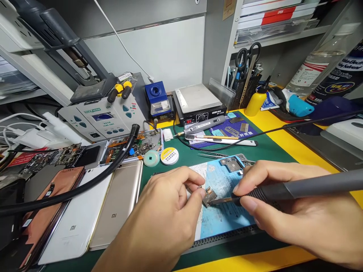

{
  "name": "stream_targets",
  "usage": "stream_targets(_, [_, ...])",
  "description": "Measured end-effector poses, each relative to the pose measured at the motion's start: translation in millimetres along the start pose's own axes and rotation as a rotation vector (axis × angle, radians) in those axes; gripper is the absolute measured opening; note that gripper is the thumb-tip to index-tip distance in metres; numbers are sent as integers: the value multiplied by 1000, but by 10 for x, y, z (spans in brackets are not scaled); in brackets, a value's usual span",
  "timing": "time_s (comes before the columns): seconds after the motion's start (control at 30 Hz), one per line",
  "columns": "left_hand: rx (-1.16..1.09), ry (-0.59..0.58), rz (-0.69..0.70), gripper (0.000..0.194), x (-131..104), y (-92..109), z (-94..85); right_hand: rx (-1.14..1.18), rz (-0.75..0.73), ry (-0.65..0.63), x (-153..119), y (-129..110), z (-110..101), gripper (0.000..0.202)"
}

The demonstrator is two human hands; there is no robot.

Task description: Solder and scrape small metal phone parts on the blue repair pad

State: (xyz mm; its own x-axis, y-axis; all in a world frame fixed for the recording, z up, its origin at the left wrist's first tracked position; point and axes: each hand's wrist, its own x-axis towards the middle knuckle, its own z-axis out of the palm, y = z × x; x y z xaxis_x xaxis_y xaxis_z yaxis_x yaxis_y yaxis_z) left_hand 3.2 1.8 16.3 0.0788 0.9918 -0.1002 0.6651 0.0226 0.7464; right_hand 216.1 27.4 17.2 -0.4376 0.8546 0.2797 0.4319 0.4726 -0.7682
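My right hand (272,204) grips a soldering iron (286,190) with a grey handle, and its metal tip touches a small metal-shielded circuit board (210,197). My left hand (176,204) pinches the upper left edge of that board between thumb and forefinger; the fingers hide part of it. The board is held over a blue and white work mat (224,223) with worn, stained patches. Another shielded circuit board (231,164) lies at the mat's far right corner, near my right fingers.
Phones with a white back (75,215) and a gold back (117,211) lie at left, under a thick black hose (113,168). Behind stand a hot-air station (106,113), a blue soldering station (155,99) and a heating plate (198,100). Tweezers (215,155) and a yellow bottle (256,102) are farther right.
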Motion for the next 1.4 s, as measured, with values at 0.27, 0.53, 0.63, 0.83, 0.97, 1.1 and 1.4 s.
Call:
stream_targets(0.27, [-6,1,15,11,1,6,1,-75,-24,-29,-25,11,-1,7])
stream_targets(0.53, [1,1,4,12,9,15,-2,-93,-33,-46,-75,5,-13,9])
stream_targets(0.63, [1,1,4,11,-5,0,-2,-78,-28,-43,-67,5,-10,7])
stream_targets(0.83, [-15,-10,-7,12,10,12,-5,-53,-25,-55,-31,-14,-21,9])
stream_targets(0.97, [-21,-15,-11,11,17,10,1,-49,-26,-50,-33,-20,-20,10])
stream_targets(1.1, [-4,-10,-10,11,4,0,7,-16,-5,-49,-30,-6,-11,10])
stream_targets(1.4, [30,-1,50,10,7,-26,8,42,41,-39,-46,-12,-1,10])
